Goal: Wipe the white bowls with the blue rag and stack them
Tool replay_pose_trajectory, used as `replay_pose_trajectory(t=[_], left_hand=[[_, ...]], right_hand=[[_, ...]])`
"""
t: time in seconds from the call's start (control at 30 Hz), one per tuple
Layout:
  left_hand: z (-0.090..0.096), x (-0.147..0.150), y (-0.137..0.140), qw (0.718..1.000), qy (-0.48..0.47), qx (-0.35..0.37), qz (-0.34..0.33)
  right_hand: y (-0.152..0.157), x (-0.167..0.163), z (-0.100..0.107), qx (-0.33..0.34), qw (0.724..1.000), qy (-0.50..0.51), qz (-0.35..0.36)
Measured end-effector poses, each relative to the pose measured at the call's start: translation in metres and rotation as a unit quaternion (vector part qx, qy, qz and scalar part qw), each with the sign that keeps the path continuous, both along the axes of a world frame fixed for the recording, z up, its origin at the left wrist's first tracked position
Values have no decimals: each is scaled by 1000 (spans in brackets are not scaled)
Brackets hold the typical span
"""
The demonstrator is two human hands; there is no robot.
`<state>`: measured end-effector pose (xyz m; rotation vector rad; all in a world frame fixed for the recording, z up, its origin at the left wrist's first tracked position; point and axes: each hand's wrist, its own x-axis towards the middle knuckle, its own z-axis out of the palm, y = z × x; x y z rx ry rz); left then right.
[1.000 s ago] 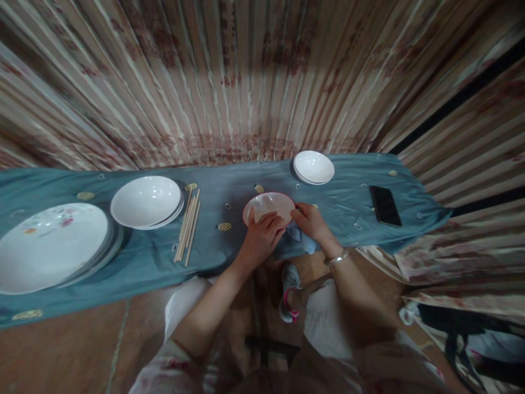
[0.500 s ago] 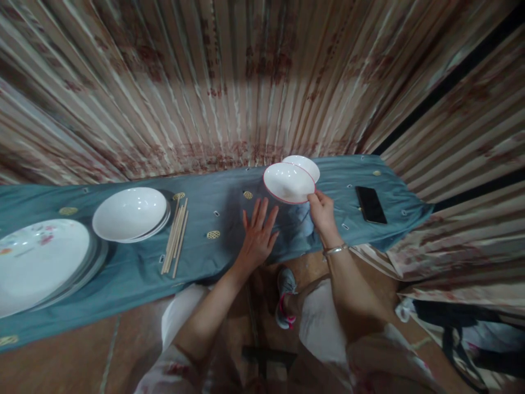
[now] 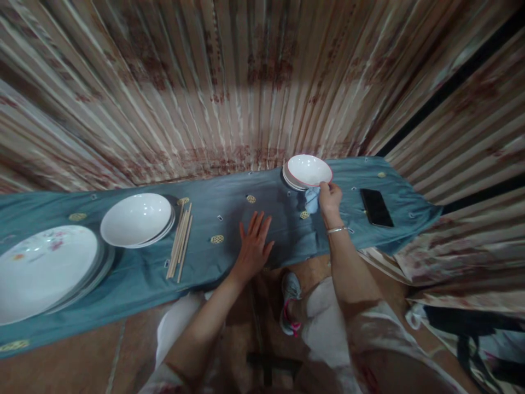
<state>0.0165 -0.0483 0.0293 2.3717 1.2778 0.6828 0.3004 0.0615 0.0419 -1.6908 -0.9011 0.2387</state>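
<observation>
Filling the visible left end of the tabletop (image 3: pixel 207 203), plates (image 3: pixel 45 273) stand stacked beside white bowls (image 3: pixel 137 219); chopsticks (image 3: pixel 179 241) lie next, reaching toward the front edge. The left hand (image 3: pixel 252 250) is empty, fingers spread near the front edge; I can't tell whether it touches. By the back edge, the red-rimmed bowl (image 3: pixel 308 170) sits over small bowls (image 3: pixel 286 179), the right hand (image 3: pixel 330 199) pinching its near rim, a cloth (image 3: pixel 312 201) hanging there. Stacking seems in hand; letting go calls for a level seat and the cloth kept clear. Toward the right end, the phone (image 3: pixel 376 208) obstructs nothing.
</observation>
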Motion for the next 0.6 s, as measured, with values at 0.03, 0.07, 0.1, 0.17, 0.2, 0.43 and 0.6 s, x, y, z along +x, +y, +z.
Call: replay_pose_trajectory(t=[0.03, 0.07, 0.1, 0.17, 0.2, 0.43, 0.6], left_hand=[[0, -2, 0, 1000, 0, 4, 3], [0, -4, -1, 1000, 0, 8, 6], [0, -6, -1, 1000, -2, 13, 10], [0, -8, -1, 1000, -6, 21, 17], [0, -9, -2, 1000, -9, 23, 19], [1, -13, -3, 999, -25, 19, 18], [5, -18, -4, 999, -26, 18, 21]], right_hand=[[1, 2, -1, -8, 1000, 4, -15], [2, 3, -1, -19, 999, 7, -32], [3, 4, -2, -30, 998, 7, -49], [3, 5, -2, -50, 996, -4, -68], [3, 4, -1, -59, 996, -13, -72], [4, -4, 4, -109, 989, -66, -75], [6, -4, 3, -119, 986, -80, -86]])
